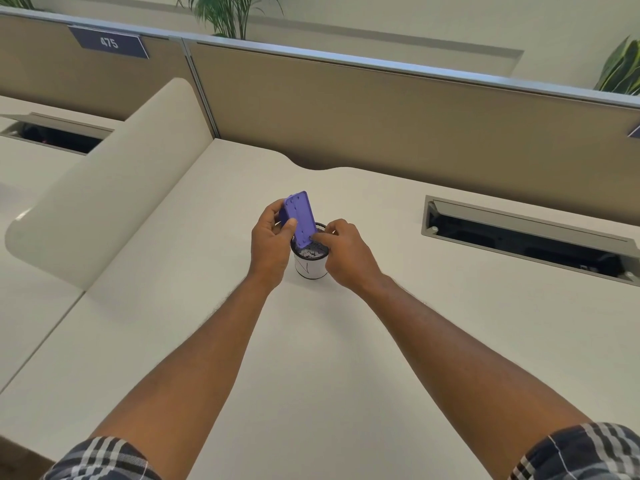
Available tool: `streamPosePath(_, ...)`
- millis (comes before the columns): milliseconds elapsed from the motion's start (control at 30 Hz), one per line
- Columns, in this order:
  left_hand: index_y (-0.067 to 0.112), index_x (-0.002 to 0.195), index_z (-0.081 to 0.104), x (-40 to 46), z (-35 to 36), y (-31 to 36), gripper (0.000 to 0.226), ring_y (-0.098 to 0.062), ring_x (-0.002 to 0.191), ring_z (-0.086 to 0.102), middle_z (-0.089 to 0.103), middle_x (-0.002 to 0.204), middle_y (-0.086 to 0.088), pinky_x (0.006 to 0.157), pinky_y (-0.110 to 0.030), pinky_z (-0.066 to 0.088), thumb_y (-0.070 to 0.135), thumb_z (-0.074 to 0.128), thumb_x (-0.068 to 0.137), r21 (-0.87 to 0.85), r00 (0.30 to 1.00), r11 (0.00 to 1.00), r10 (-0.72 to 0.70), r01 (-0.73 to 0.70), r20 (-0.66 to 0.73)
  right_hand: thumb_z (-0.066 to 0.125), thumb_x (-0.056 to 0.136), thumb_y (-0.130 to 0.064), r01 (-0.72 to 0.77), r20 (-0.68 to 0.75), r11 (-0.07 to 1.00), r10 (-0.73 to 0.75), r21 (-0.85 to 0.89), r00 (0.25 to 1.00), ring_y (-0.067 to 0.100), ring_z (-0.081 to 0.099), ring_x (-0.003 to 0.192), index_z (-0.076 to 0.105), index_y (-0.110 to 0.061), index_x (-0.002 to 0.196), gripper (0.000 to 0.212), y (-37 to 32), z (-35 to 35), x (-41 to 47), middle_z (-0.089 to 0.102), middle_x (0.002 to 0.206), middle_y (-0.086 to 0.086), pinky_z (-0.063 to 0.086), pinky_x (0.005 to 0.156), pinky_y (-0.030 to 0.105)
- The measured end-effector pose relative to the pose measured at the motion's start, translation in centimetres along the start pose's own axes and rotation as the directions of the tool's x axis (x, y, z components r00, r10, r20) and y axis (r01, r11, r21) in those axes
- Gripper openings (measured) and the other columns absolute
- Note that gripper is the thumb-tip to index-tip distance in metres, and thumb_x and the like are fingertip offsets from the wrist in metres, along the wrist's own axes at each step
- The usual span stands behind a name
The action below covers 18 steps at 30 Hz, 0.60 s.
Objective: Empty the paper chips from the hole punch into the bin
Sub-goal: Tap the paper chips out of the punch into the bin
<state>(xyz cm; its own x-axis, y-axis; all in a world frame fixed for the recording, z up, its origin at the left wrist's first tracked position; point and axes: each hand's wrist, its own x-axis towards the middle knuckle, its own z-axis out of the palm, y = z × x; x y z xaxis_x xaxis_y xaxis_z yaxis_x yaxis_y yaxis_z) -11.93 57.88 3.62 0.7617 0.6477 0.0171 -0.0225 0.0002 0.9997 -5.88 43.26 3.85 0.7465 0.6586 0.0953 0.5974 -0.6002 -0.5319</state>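
A purple hole punch (300, 216) is held on end over a small round bin (310, 263), its flat underside facing me and its lower end dipping into the bin's mouth. My left hand (272, 242) grips the punch's left side, thumb across the underside. My right hand (343, 252) pinches the punch's lower end at the bin's rim. The bin is a black mesh cup with white paper lining its wall, and white paper chips lie inside it.
The bin stands on a cream desk (311, 358). A rounded cream divider (104, 188) rises at the left. An open cable hatch (526, 233) sits at the right. Tan partition panels (398, 112) close off the desk's far edge.
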Motion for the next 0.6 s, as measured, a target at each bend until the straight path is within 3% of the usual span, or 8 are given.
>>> streamPosePath(300,0.009,0.136,0.055,0.09,-0.05,0.23,0.041,-0.018,0.115,0.063,0.065,0.131,-0.012,0.094,-0.029,0.056,0.002,0.058,0.096,0.000,1.000,1.000,0.014,-0.014,-0.009,0.053,0.081,0.004,-0.038,0.024,0.999,0.038,0.002,0.999,0.023,0.046,0.112,0.057,-0.021,0.124,0.050,-0.01,-0.16,0.31,0.047,0.122,0.001,0.053,0.078,0.040)
streamPosePath(467,0.009,0.137,0.054,0.11,-0.01,0.45,0.041,-0.017,0.116,0.063,0.065,0.131,-0.011,0.091,-0.024,0.057,0.001,0.057,0.097,0.006,1.000,1.000,0.028,-0.028,-0.008,0.055,0.082,0.004,-0.006,0.045,1.000,0.006,0.005,0.999,0.023,0.044,0.111,0.058,-0.025,0.129,0.056,-0.18,-0.05,0.21,0.046,0.119,0.002,0.053,0.077,0.039)
streamPosePath(600,0.011,0.134,0.055,-0.23,-0.06,0.60,0.039,-0.006,0.108,0.064,0.066,0.128,-0.007,0.084,-0.015,0.055,0.001,0.057,0.096,0.036,0.998,0.997,0.064,-0.064,0.003,0.054,0.081,0.003,-0.034,0.028,0.999,0.034,0.001,0.999,0.023,0.045,0.112,0.057,-0.023,0.124,0.050,0.16,-0.41,0.36,0.046,0.123,0.001,0.054,0.078,0.042)
